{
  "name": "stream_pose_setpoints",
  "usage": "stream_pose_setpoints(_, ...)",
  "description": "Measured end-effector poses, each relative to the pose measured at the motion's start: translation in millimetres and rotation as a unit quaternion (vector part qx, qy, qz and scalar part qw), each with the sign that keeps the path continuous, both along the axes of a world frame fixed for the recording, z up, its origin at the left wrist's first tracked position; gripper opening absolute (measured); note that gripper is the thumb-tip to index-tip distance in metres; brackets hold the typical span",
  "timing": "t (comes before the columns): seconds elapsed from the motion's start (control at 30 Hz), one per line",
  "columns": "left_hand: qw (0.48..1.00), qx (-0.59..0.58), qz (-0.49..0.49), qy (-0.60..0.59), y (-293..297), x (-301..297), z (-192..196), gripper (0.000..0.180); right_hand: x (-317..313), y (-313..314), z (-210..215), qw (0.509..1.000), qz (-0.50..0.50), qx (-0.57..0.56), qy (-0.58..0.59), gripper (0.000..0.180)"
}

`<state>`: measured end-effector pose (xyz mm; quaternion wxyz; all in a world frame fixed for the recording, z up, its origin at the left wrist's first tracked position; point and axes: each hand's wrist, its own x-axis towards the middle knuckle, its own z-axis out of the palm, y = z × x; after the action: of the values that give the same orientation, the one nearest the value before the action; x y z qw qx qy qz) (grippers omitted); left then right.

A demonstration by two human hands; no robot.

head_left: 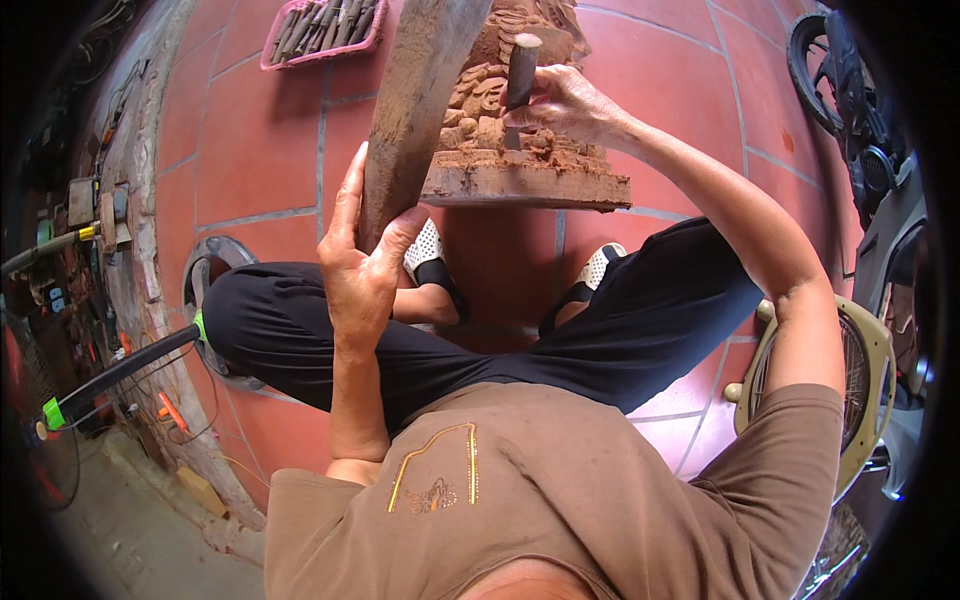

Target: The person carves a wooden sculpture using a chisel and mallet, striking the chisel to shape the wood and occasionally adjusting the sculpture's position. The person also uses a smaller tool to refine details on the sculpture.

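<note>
My left hand (pixel 360 262) grips the lower end of a long, flat wooden mallet (pixel 415 95) that rises toward the top of the view. My right hand (pixel 570 105) is closed around a dark-handled chisel (pixel 520 75), held upright with its tip on a reddish-brown wood carving (pixel 500 140). The carving stands on a thick wooden base (pixel 525 187) on the red tiled floor, just beyond my crossed legs in black trousers. The mallet hangs to the left of the chisel and partly hides the carving.
A pink tray (pixel 322 35) of several chisels lies on the tiles at the top left. A beige floor fan (pixel 860 390) stands at the right, with a motorbike (pixel 850 90) beyond it. Tools and cables (pixel 90 280) crowd the left edge.
</note>
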<state>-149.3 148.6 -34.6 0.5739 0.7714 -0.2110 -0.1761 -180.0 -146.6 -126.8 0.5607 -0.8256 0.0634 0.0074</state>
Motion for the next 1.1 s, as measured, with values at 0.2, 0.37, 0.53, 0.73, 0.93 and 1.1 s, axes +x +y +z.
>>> stream_pose_setpoints(0.2, 0.998, -0.031, -0.023, -0.047, -2, -1, 4, 0.065, 3, 15, 2, 0.996, 0.094, 0.0, 0.01, 0.027)
stream_pose_setpoints(0.37, 0.983, 0.055, -0.063, -0.165, -4, 0, -8, 0.069, 7, 20, 11, 0.994, 0.111, -0.023, 0.008, 0.031)
stream_pose_setpoints(0.53, 0.99, 0.014, -0.03, -0.136, -7, -2, 2, 0.07, 6, 19, 7, 0.991, 0.117, -0.064, -0.014, 0.026)
stream_pose_setpoints(0.73, 0.967, 0.115, -0.081, -0.212, 1, 6, -5, 0.067, 3, 22, 8, 0.996, 0.085, -0.013, -0.036, 0.025)
stream_pose_setpoints(0.93, 0.993, 0.021, -0.111, 0.021, 1, 35, 48, 0.059, 5, 2, -4, 0.999, -0.006, 0.02, 0.036, 0.025)
stream_pose_setpoints(1.1, 0.982, 0.059, -0.178, 0.027, -20, 85, 85, 0.042, 8, 24, 6, 0.995, 0.062, 0.075, -0.017, 0.024)
